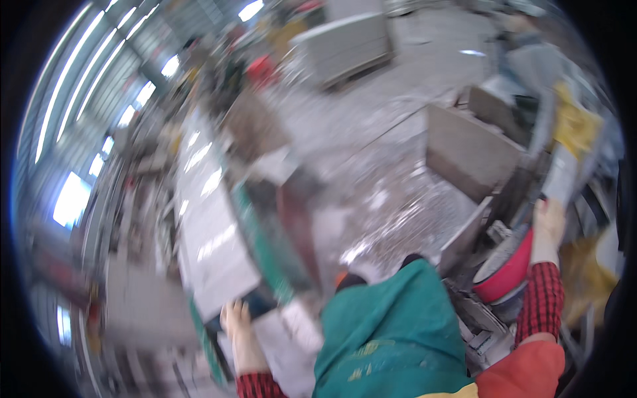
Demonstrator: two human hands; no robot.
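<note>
My left hand point(236, 320), its fingers bent, lies at the near edge of a long, glossy pale slab point(215, 255) on a green-edged conveyor point(262, 245). Motion blur hides whether those fingers grip the edge or only touch it. A dark blue patch point(260, 300) shows in the gap just right of them. Out to the right, my right hand point(549, 222) is closed at the lower end of a long whitish piece point(563, 174); what its fingers hold is unclear. Below that hand sits a round red tub or wheel-like thing point(505, 268).
Brown boards point(471, 152) stand tilted at the right, near yellow cloth point(576, 123). Another person point(531, 56) is at the far right. Clear plastic film point(391, 212) covers the floor ahead. A pale block stack point(345, 50) stands farther off, beside a red object point(263, 71).
</note>
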